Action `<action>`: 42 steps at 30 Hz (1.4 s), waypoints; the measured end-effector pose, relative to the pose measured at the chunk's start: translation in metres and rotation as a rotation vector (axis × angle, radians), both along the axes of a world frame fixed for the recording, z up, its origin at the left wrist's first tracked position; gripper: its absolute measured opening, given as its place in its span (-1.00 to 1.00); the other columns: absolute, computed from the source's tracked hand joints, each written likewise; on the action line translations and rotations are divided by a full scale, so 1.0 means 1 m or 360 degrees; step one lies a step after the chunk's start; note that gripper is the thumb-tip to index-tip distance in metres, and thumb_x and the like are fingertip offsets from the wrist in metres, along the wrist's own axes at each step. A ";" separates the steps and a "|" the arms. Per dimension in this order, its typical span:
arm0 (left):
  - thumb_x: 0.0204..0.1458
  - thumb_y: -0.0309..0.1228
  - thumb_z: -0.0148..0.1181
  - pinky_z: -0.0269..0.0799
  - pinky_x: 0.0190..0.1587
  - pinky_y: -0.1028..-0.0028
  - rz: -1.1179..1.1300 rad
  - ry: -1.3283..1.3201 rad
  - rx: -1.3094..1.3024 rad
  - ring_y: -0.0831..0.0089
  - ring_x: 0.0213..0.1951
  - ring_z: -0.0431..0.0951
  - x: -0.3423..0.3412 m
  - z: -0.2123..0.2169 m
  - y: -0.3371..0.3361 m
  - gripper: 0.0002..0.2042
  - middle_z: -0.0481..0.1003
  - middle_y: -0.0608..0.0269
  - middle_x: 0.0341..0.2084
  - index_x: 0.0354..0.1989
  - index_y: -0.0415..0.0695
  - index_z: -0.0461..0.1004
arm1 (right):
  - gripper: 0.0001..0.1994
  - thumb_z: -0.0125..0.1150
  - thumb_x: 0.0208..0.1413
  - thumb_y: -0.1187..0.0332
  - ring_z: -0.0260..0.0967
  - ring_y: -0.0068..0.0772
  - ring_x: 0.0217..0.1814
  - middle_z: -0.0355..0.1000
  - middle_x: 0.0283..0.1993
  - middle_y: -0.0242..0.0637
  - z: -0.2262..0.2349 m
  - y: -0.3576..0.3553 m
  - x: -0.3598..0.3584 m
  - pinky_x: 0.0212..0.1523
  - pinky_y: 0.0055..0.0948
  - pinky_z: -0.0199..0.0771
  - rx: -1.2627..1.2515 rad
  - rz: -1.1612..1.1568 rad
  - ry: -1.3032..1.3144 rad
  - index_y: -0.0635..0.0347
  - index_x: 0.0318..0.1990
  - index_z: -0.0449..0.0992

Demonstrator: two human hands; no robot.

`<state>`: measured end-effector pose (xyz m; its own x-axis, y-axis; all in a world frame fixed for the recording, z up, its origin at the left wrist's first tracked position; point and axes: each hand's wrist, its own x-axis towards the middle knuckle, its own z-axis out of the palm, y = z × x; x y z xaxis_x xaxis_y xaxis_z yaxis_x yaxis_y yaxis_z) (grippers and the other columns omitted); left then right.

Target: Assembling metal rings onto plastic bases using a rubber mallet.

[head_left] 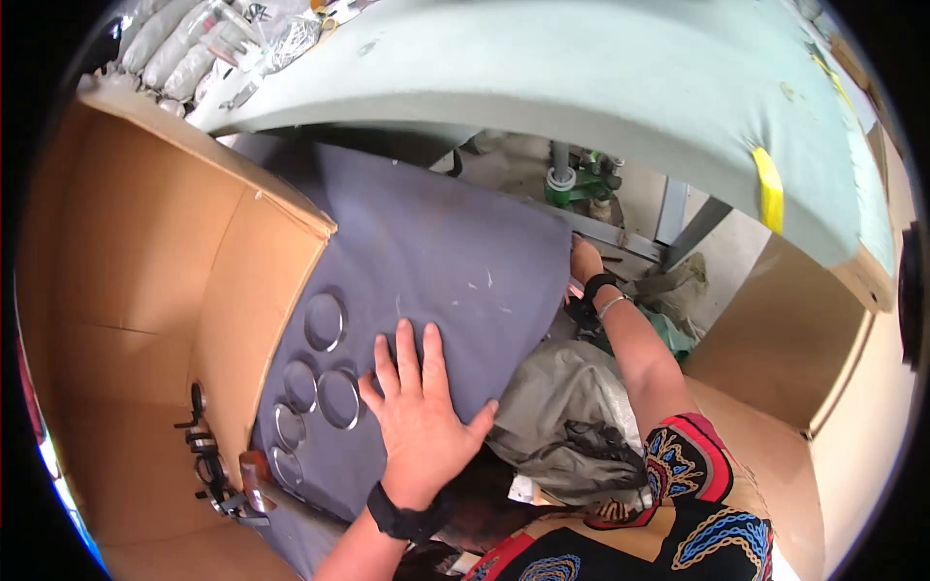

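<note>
My left hand (417, 423) lies flat with its fingers spread on a dark grey-blue sheet (426, 242). Several thin metal rings (339, 399) rest on the sheet, just left of that hand. At the sheet's right edge is my right hand (585, 261), its fingers mostly hidden behind the edge, so their grip does not show. A bit of something pink shows below its palm. Both wrists wear black bands, and the right one also has a bracelet.
An open cardboard box (262, 281) stands at the left, with black clamp-like parts (205, 465) inside. A pale green covered table (581, 68) spans the far side. Grey crumpled plastic (572, 416) lies below my right arm. More cardboard (775, 320) stands at the right.
</note>
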<state>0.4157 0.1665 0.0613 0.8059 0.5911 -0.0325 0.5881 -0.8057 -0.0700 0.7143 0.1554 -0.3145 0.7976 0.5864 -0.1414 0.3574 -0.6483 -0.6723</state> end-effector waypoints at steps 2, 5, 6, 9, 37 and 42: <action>-0.38 -0.09 0.42 -0.15 0.22 -0.14 -0.0064 -0.0004 -0.0098 -0.12 0.30 -0.04 0.014 -0.003 -0.007 0.04 -0.03 -0.12 0.31 0.33 -0.19 0.00 | -0.70 -0.03 0.08 0.42 0.39 0.08 0.02 0.44 -0.06 0.11 -0.047 -0.027 0.041 0.02 -0.12 0.40 0.0094 0.0054 -0.0180 0.33 -0.04 0.37; -0.36 -0.08 0.41 -0.14 0.19 -0.18 -0.0081 0.0015 -0.0108 -0.16 0.30 -0.06 0.014 -0.004 -0.003 0.04 -0.05 -0.13 0.32 0.34 -0.20 -0.02 | -0.68 0.06 0.04 0.40 0.41 0.11 -0.02 0.41 -0.02 0.13 -0.057 -0.018 0.034 -0.02 -0.10 0.43 0.0026 0.0161 -0.0283 0.29 -0.03 0.38; -0.32 -0.06 0.40 -0.14 0.17 -0.21 -0.0075 0.0022 -0.0125 -0.18 0.30 -0.07 0.013 -0.004 -0.002 0.03 -0.07 -0.14 0.32 0.34 -0.20 -0.04 | -0.68 0.06 0.04 0.40 0.41 0.11 -0.02 0.41 -0.02 0.13 -0.051 -0.010 0.029 -0.02 -0.10 0.43 0.0035 0.0164 -0.0264 0.29 -0.03 0.38; -0.33 -0.07 0.41 -0.13 0.17 -0.19 -0.0042 0.0036 -0.0096 -0.18 0.30 -0.07 0.013 -0.001 -0.001 0.03 -0.07 -0.14 0.32 0.33 -0.22 -0.03 | -0.71 0.19 -0.03 0.36 0.44 0.10 -0.09 0.46 -0.12 0.08 -0.029 -0.006 0.017 -0.10 -0.08 0.45 0.0008 0.0085 -0.0219 0.28 -0.14 0.46; -0.40 -0.18 0.41 -0.16 0.26 -0.06 -0.0028 -0.0070 -0.0027 -0.08 0.32 -0.01 0.008 -0.007 0.000 0.02 0.01 -0.07 0.32 0.33 -0.20 0.02 | -0.84 0.18 -0.13 0.35 0.50 0.01 -0.25 0.51 -0.33 -0.01 0.056 -0.127 -0.091 -0.25 -0.13 0.52 -0.0500 0.0488 -0.0173 0.22 -0.41 0.57; -0.41 -0.10 0.44 -0.10 0.18 -0.15 -0.0084 -0.0076 -0.0091 -0.15 0.30 -0.03 0.019 -0.008 0.007 0.03 0.00 -0.09 0.31 0.32 -0.17 0.04 | -0.88 0.10 -0.05 0.40 0.49 0.04 -0.30 0.50 -0.38 -0.01 0.030 -0.087 -0.012 -0.29 -0.09 0.50 -0.0276 -0.0127 -0.0380 0.23 -0.44 0.53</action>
